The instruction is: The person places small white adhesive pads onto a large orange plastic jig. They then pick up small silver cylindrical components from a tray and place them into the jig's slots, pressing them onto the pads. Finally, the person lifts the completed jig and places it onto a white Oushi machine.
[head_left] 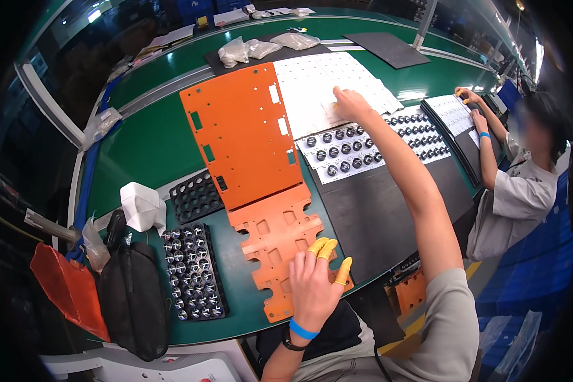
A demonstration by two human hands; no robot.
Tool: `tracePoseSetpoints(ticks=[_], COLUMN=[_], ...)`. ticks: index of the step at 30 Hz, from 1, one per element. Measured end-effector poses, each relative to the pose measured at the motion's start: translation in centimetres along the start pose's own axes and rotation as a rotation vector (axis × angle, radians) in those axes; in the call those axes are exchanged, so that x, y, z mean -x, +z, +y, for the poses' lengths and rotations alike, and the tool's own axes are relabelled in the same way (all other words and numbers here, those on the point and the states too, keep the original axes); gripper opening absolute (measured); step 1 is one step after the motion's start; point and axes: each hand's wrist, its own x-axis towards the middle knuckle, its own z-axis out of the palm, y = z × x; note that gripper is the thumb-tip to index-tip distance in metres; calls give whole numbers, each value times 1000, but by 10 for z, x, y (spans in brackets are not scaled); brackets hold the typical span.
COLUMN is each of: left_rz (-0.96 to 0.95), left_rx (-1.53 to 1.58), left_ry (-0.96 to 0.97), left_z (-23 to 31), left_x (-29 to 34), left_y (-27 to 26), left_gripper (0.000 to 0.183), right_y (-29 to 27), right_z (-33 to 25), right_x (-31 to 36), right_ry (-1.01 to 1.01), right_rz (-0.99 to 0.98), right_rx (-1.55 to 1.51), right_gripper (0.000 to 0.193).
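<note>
My left hand (313, 286) lies on the lower orange fixture plate (280, 223), which has cut-outs and notched edges. Yellow finger cots cover some of its fingertips, and the fingers are spread. My right arm stretches far forward, putting my right hand (351, 105) over the white perforated boards (305, 83). Its fingers are curled together there; whatever they may hold is hidden. A larger flat orange plate (242, 134) with slots adjoins the notched one on its far side. Under my right forearm are white boards carrying rows of round black parts (344, 149).
A black tray of shiny round parts (194, 274) and a black tray with round holes (197, 196) stand at left. Beyond them sit a white container (140, 205) and a black bag (134, 299). A black mat (382, 216) lies at right; a co-worker (516, 172) handles boards farther right.
</note>
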Motion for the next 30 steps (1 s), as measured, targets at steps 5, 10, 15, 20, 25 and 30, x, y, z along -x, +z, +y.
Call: tracePoseSetpoints(ticks=[5, 10, 15, 20, 25, 30], left_rz=[-3, -8, -14, -10, -5, -11], left_rx=[11, 14, 21, 28, 25, 25], left_ry=[-5, -4, 3, -1, -5, 1], left_z=[1, 1, 1, 1, 1, 2], left_x=[-1, -1, -1, -1, -1, -2], left_y=[-1, -1, 0, -2, -1, -2], left_gripper=[41, 42, 42, 42, 42, 42], right_y=[10, 17, 22, 8, 10, 20], right_z=[11, 28, 34, 23, 22, 28], right_x=[2, -6, -6, -1, 5, 4], right_ry=[23, 72, 81, 137, 121, 79], right_rz=[66, 89, 130, 108, 165, 210], right_rx=[-102, -242, -259, -279, -302, -231], right_gripper=[31, 29, 29, 32, 34, 32])
